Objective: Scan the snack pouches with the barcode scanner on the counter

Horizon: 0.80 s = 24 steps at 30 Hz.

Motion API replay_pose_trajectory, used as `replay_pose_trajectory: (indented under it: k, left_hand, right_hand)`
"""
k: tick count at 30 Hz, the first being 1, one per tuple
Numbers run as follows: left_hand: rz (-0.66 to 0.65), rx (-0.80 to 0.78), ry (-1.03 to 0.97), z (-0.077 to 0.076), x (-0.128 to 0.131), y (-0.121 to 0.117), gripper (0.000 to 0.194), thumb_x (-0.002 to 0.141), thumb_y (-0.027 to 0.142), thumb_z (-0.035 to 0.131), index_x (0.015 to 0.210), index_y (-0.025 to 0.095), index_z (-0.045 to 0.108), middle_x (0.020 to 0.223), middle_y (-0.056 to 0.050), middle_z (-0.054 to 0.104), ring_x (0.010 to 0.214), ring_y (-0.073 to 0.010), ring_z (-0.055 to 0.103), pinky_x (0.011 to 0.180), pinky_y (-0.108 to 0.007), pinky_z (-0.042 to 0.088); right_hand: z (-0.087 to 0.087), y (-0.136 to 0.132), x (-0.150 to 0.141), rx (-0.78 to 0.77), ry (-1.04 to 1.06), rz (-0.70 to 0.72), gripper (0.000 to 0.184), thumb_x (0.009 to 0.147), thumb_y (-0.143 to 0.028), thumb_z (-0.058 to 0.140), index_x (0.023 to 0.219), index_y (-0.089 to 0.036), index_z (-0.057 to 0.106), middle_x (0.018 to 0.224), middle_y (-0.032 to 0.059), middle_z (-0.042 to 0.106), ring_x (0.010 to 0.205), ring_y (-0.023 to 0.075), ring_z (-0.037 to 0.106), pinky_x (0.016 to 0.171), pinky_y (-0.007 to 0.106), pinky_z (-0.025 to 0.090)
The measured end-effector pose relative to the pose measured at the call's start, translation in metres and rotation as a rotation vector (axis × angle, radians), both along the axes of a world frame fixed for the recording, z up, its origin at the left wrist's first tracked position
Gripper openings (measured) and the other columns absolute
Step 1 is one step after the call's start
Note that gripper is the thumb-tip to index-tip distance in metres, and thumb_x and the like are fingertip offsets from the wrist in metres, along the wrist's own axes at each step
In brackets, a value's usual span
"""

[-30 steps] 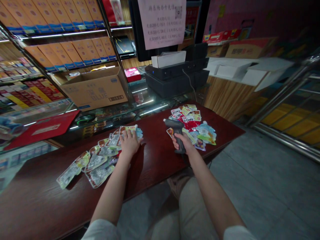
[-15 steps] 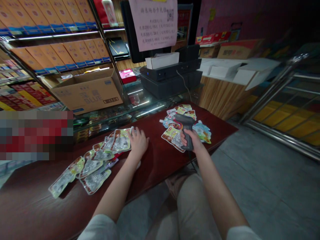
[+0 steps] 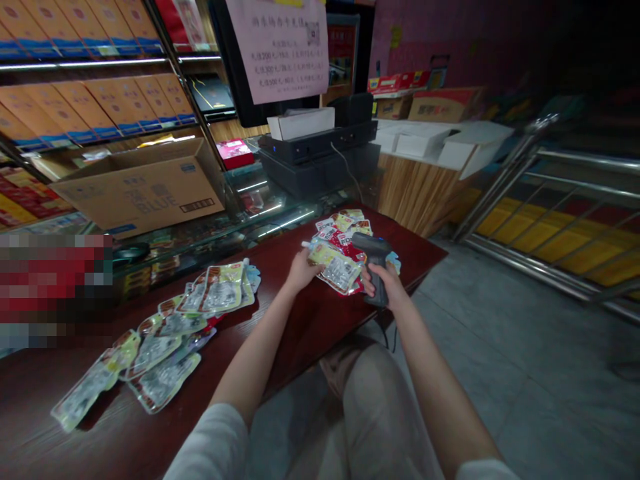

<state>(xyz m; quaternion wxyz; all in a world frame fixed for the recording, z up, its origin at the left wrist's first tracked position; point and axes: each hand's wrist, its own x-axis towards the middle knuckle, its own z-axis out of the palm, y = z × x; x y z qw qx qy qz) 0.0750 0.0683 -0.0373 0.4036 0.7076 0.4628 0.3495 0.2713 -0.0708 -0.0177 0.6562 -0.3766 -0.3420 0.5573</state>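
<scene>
My right hand (image 3: 383,283) is wrapped round the grip of a dark barcode scanner (image 3: 371,250), its head pointing left over the right pile. With thumb and fingers, my left hand (image 3: 303,271) pinches the left edge of a yellow-green snack packet (image 3: 336,265), whose printed back faces up just left of the scanner. Under and behind it lie several red-and-white and yellow packets (image 3: 350,222), partly covered. A light-blue pouch (image 3: 394,261) shows behind the scanner. On the table's left half, several silver-backed snack packets (image 3: 165,350) lie overlapping in a spread pile.
The dark red table (image 3: 280,347) ends on the right above a grey floor. A glass counter (image 3: 240,230) behind bears a cardboard box (image 3: 145,197) and a black cash drawer (image 3: 320,167). A metal railing (image 3: 505,180) stands at the right.
My left hand has left the left pile and gone right, taking hold of a packet in the right pile. The scanner stays in my right hand. The view has turned slightly right.
</scene>
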Motion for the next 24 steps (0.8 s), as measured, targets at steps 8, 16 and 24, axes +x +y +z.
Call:
replay_pose_trajectory:
  k: [8, 16, 24]
  left_hand:
    - [0.241, -0.017, -0.648, 0.000, -0.001, 0.030, 0.061, 0.059, 0.025, 0.081, 0.115, 0.019, 0.056, 0.105, -0.007, 0.070, 0.092, -0.0196, 0.069, 0.088, -0.036, 0.054]
    - [0.208, -0.211, -0.853, -0.007, -0.004, 0.031, 0.055, 0.063, 0.055, 0.078, 0.099, 0.019, 0.059, 0.093, -0.007, 0.071, 0.084, -0.0203, 0.070, 0.082, -0.037, 0.056]
    - [0.232, -0.212, -0.884, -0.002, -0.015, 0.037, 0.057, 0.077, 0.060, 0.069, 0.119, 0.023, 0.054, 0.114, -0.009, 0.070, 0.104, -0.0239, 0.069, 0.090, -0.040, 0.056]
  right_hand:
    - [-0.001, 0.016, 0.002, -0.029, 0.000, 0.007, 0.037, 0.070, -0.040, 0.077, 0.075, -0.023, 0.045, 0.057, -0.0061, 0.052, 0.038, 0.0069, 0.040, 0.032, 0.021, 0.035]
    - [-0.006, 0.001, -0.010, -0.113, -0.057, 0.125, 0.036, 0.073, -0.043, 0.076, 0.075, -0.021, 0.047, 0.058, -0.0059, 0.053, 0.037, 0.0055, 0.040, 0.032, 0.019, 0.034]
    - [-0.009, 0.003, -0.026, -0.133, -0.086, 0.124, 0.035, 0.073, -0.042, 0.076, 0.074, -0.020, 0.049, 0.055, -0.0061, 0.051, 0.036, 0.0055, 0.040, 0.031, 0.019, 0.033]
